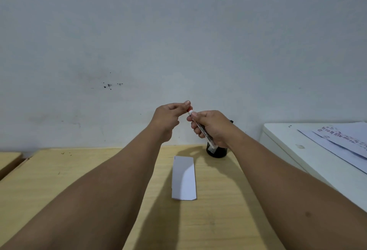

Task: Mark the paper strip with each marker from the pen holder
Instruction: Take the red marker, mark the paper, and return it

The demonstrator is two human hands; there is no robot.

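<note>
My right hand point(210, 125) grips a white marker point(202, 129) by its barrel, tilted up to the left above the table. My left hand point(168, 117) pinches the red cap point(189, 108) at the marker's top end. Whether the cap is on or just off I cannot tell. A white paper strip point(183, 178) lies flat on the wooden table point(59, 180) below my hands, with a short dark mark at its far left corner. A black mesh pen holder point(216, 151) stands behind the strip, mostly hidden by my right hand.
A white cabinet point(294, 150) stands to the right with printed papers point(341, 138) on top. A grey wall point(178, 41) rises right behind the table. A second wooden surface point(8, 160) shows at the far left.
</note>
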